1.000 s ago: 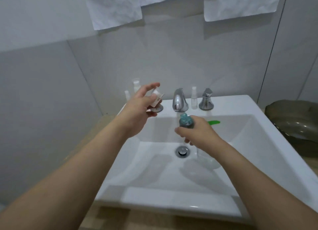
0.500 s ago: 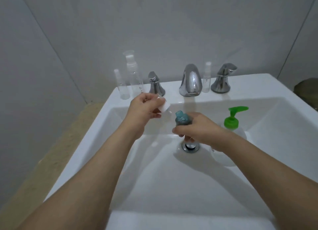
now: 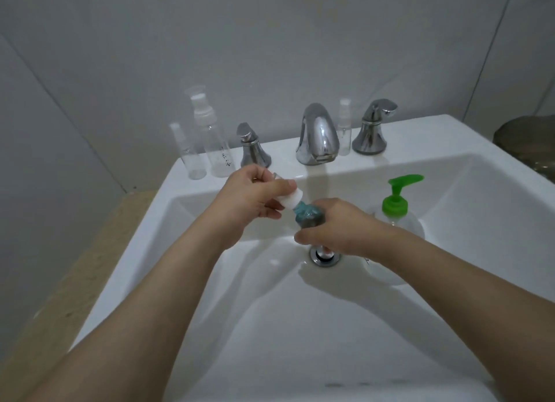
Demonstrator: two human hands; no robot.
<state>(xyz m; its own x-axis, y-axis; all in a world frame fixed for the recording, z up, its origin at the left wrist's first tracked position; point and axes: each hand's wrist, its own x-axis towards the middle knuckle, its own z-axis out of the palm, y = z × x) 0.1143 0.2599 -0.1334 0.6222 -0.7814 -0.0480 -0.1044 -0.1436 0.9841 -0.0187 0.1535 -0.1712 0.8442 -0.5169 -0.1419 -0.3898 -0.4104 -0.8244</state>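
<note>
Over the white sink basin, my right hand grips a small bottle with a teal top, most of its body hidden by my fingers. My left hand pinches a small white cap and holds it right against the bottle's mouth. Both hands hover just above the metal drain.
A clear soap dispenser with a green pump stands in the basin behind my right hand. On the back ledge are a chrome tap, two handles and three clear spray bottles. A dark bowl sits far right.
My left hand has come down from near the left tap handle and brought the white cap to the bottle's mouth. The camera has tilted down towards the basin.
</note>
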